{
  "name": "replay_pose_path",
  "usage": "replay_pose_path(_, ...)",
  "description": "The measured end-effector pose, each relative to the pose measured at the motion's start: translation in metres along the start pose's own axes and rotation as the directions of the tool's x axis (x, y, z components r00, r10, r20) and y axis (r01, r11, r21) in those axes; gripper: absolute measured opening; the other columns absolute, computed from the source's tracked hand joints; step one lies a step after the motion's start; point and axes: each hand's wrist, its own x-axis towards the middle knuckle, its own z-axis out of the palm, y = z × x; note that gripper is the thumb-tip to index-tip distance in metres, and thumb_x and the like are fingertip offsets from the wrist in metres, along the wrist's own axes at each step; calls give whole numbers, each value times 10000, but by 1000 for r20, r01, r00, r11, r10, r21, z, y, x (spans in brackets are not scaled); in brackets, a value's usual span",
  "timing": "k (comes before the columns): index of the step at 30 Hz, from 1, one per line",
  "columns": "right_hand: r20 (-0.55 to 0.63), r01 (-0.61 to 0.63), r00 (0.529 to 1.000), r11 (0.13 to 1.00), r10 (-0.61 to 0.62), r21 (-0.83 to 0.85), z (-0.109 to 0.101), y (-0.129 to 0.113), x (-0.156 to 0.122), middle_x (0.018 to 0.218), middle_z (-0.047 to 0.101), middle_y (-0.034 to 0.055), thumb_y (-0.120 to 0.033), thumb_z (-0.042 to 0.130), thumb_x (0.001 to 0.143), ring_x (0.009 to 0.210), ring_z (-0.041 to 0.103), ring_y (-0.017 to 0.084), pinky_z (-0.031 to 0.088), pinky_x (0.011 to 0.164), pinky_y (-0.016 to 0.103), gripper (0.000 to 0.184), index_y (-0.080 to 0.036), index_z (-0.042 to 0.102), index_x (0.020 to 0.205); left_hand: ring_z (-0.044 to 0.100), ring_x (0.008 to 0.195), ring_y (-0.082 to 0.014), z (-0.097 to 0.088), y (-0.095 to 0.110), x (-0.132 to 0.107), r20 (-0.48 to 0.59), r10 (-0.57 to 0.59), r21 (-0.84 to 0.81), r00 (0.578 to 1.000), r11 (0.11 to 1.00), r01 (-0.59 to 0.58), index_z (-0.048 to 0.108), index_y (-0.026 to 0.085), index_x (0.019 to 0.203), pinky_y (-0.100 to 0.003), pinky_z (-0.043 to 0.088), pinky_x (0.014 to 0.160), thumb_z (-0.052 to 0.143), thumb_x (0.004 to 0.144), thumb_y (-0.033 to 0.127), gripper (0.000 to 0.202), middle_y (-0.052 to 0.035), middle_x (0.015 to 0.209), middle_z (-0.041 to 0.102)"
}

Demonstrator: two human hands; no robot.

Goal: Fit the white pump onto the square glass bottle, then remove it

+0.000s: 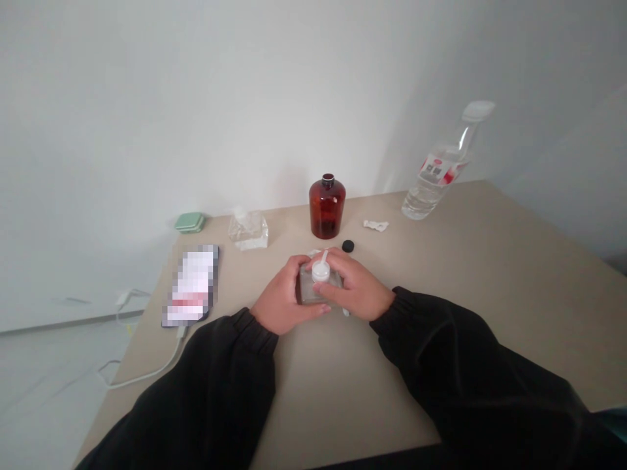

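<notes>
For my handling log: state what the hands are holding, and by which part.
Both hands hold a clear square bottle by its sides, below the white top: the left hand on the left side, the right hand on the right.

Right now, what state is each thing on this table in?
Square glass bottle: white top on
Left hand: gripping it
Right hand: gripping it
Amber glass bottle: upright, apparently uncapped
Black cap: lying loose
Water bottle: capped, partly full
Phone: face up, cable attached
Green case: shut

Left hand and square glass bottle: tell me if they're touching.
Touching. The head view shows the left hand pressed against the side of the square glass bottle.
</notes>
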Motion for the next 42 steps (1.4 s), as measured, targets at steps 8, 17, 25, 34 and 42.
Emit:
replay_pose_path(8,-11,37,999,999,-37,39,-1,5,1,1049,596,76,-339,587,862,989,553,226,440,923,408,249,-188,604,1059,569,1027,-263,1,0,-1,-17,-2,-11,1000,1000,1,395,203,1207,-413,454,913,802,661,316,691,-77,1132,561)
replay_pose_path(17,-32,45,999,993,-42,111,-2,12,-1,1057,597,78,-378,563,883,1013,568,224,451,921,402,265,-197,599,1073,564,1026,-274,-1,6,0,-35,-9,8,999,1000,9,398,199,1185,-425,449,904,809,643,320,691,-78,1131,563)
replay_pose_path(25,-49,15,999,998,-11,66,-2,12,0,1013,614,76,-353,613,839,939,593,222,474,865,393,268,-191,605,1051,565,1024,-275,-1,4,0,-35,4,4,999,1000,-4,404,199,1196,-429,449,905,819,633,332,712,-82,1138,564)
replay_pose_path(34,-11,164,986,978,-167,-132,-7,3,-1,1122,626,123,-270,525,878,1087,552,262,435,962,460,285,-186,555,1148,563,1038,-280,-1,5,1,-37,19,6,999,1000,-19,421,197,1176,-423,446,915,818,635,335,685,-83,1138,568)
replay_pose_path(42,-139,86,984,983,-109,-159,-6,3,-1,1041,634,100,-293,631,814,1003,576,251,456,907,439,194,-205,568,975,572,1014,-270,-1,4,0,-29,10,-19,1000,1000,-10,414,195,1177,-402,452,889,807,649,356,678,-74,1116,570)
